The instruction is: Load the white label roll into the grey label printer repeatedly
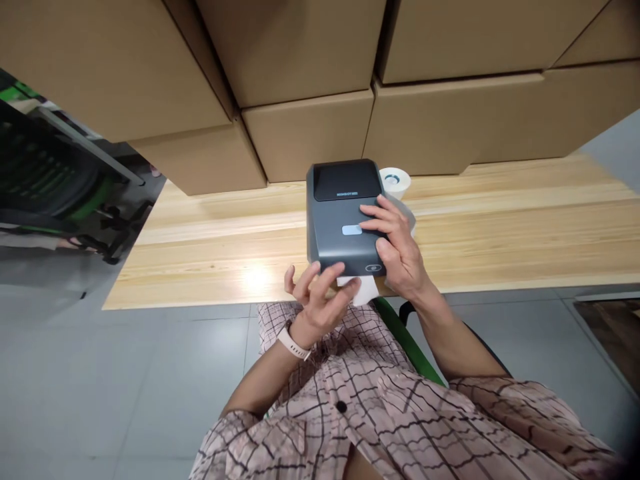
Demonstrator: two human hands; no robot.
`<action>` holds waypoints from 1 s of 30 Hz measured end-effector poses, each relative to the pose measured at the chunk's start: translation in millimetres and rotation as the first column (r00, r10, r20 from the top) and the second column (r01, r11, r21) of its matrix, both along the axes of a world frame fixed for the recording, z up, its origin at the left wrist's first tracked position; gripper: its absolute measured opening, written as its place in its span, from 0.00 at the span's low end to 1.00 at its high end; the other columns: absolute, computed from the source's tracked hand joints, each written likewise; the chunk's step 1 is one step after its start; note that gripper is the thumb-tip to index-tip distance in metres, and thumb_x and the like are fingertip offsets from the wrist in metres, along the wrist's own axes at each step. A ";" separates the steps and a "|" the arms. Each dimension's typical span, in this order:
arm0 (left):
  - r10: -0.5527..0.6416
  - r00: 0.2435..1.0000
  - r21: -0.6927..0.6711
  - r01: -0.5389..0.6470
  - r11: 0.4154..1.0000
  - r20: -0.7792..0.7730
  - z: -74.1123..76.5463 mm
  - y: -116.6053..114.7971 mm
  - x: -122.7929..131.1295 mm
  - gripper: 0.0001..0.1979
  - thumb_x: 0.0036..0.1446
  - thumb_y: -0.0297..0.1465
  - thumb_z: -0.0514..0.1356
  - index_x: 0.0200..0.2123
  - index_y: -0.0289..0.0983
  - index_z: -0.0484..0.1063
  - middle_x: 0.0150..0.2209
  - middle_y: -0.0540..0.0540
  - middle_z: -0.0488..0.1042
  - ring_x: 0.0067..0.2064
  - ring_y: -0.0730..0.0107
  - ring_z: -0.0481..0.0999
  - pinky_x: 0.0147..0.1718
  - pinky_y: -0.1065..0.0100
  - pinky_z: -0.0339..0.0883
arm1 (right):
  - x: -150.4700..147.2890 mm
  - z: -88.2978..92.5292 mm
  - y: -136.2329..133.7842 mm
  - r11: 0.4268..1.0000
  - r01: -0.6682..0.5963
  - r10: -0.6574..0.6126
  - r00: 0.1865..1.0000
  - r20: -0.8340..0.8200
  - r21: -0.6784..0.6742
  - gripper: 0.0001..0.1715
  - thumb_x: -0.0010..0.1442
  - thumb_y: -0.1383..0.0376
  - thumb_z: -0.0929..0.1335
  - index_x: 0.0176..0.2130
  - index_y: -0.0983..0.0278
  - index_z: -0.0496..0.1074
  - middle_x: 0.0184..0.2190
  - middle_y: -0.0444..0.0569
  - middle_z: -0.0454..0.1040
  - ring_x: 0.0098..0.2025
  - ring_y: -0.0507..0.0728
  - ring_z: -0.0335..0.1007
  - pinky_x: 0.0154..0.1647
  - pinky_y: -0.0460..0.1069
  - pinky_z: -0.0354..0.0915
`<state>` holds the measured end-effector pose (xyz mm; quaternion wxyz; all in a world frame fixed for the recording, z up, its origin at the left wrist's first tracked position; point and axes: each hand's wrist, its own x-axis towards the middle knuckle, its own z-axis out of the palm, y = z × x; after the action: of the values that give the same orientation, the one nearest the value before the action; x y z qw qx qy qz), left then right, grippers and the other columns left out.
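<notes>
A dark grey label printer (pixel 340 213) stands near the front edge of a light wooden table (pixel 500 227). My right hand (pixel 397 250) rests on its top right side, fingers spread, fingertips beside a pale blue button (pixel 352 230). My left hand (pixel 320 300), with a white watch on the wrist, pinches a white paper label (pixel 363 288) that sticks out of the printer's front slot. A white label roll (pixel 395 180) stands behind the printer at its right.
Large brown cardboard boxes (pixel 300 80) are stacked along the back of the table. A black and green chair (pixel 55 180) stands on the grey floor at the left. A green chair edge (pixel 407 340) shows under my right arm.
</notes>
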<state>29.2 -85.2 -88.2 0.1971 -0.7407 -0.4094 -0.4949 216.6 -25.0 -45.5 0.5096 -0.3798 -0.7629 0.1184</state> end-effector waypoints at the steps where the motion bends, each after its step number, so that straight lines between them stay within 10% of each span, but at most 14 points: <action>1: -0.002 1.000 0.014 0.002 1.000 0.016 2.4 1.5 0.6 0.10 0.61 0.27 0.68 0.41 0.51 0.79 0.48 0.48 0.80 0.64 0.59 0.66 0.72 0.49 0.50 | 0.6 -0.4 0.3 1.000 -0.003 0.002 1.000 0.010 0.014 0.20 0.75 0.60 0.58 0.57 0.55 0.74 0.65 0.49 0.75 0.76 0.66 0.59 0.76 0.69 0.56; 13: -0.030 0.989 0.018 0.027 0.999 0.146 4.0 0.2 12.3 0.10 0.64 0.22 0.63 0.37 0.45 0.78 0.46 0.45 0.78 0.58 0.59 0.69 0.65 0.51 0.56 | 7.0 40.4 5.4 0.999 0.011 -0.033 0.885 0.464 0.049 0.20 0.74 0.46 0.63 0.50 0.52 0.78 0.65 0.43 0.77 0.78 0.66 0.55 0.82 0.69 0.33; 21: -0.083 0.935 0.136 0.038 0.990 0.344 17.9 28.7 -25.7 0.15 0.71 0.38 0.52 0.57 0.47 0.70 0.55 0.45 0.74 0.58 0.60 0.73 0.60 0.53 0.68 | 31.2 20.7 -5.6 0.997 -0.062 0.067 0.985 0.157 -0.034 0.47 0.69 0.34 0.60 0.77 0.48 0.51 0.82 0.50 0.41 0.82 0.71 0.39 0.78 0.75 0.48; 24: 0.026 0.806 -0.145 0.075 0.987 0.591 35.8 68.6 -41.3 0.13 0.70 0.34 0.55 0.54 0.43 0.70 0.54 0.43 0.75 0.59 0.59 0.75 0.62 0.51 0.68 | 30.7 30.5 6.7 0.994 -0.104 0.102 0.992 0.080 0.026 0.51 0.68 0.32 0.59 0.79 0.45 0.42 0.83 0.46 0.36 0.83 0.71 0.34 0.80 0.74 0.44; 30: 0.126 0.600 -0.563 0.629 0.536 0.790 47.5 149.0 -41.4 0.31 0.57 0.36 0.66 0.63 0.39 0.67 0.69 0.36 0.68 0.73 0.52 0.65 0.71 0.52 0.59 | 9.6 81.6 76.4 0.985 -0.032 0.028 0.999 0.022 0.170 0.53 0.68 0.30 0.53 0.78 0.51 0.42 0.82 0.51 0.41 0.82 0.66 0.40 0.81 0.67 0.49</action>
<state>-12.2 63.7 -40.7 -0.4349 -0.5214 -0.5012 -0.5365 226.2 51.3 36.1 0.5310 -0.3244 -0.7808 0.0567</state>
